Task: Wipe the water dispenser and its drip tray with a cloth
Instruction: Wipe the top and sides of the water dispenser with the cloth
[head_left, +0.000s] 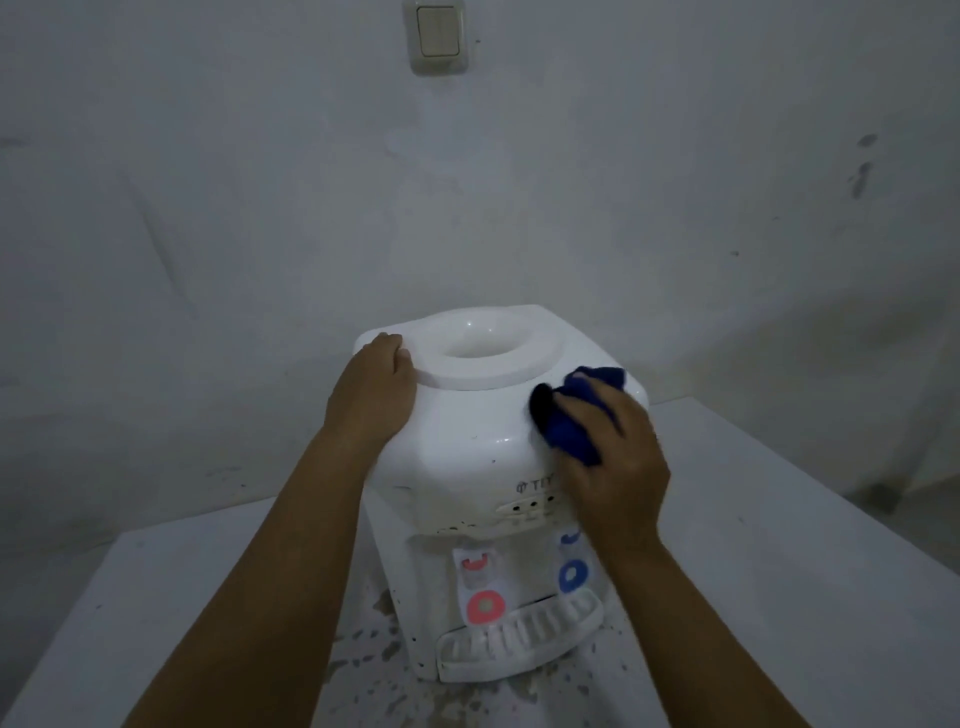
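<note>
White plastic dispenser (467, 441) at frame center, standing on pale tabletop (779, 519), smooth glossy shell with rounded corners. Round raised collar on top with a bowl-shaped opening, at center, no bottle in it. Small dark specks on the front shell. Front panel below center: printed logo partly hidden, row of small dark dots, red tap (485, 605) lower center, blue tap (573, 574) to its right, both ring-shaped. Slotted white drip tray (519, 636) at the base, curved front lip, ribbed grille.

Left hand (376, 387) left of center, resting over the top left corner of the dispenser, fingers curled onto the edge beside the collar, gripping the shell. Right hand (613, 467) right of center, grasping a bunched dark blue cloth (571, 415), soft and crumpled, pressed on the upper right shoulder of the dispenser, just right of the collar; cloth sticks out above and left of the fingers.

Tabletop matte, with flaking grey-brown speckles around the dispenser base, lower center. Tabletop edges run along far right and lower left; bare surface open on both sides of the dispenser. Rough, stained wall behind, dark smudges upper right. Square wall switch (439, 34) at top center.
</note>
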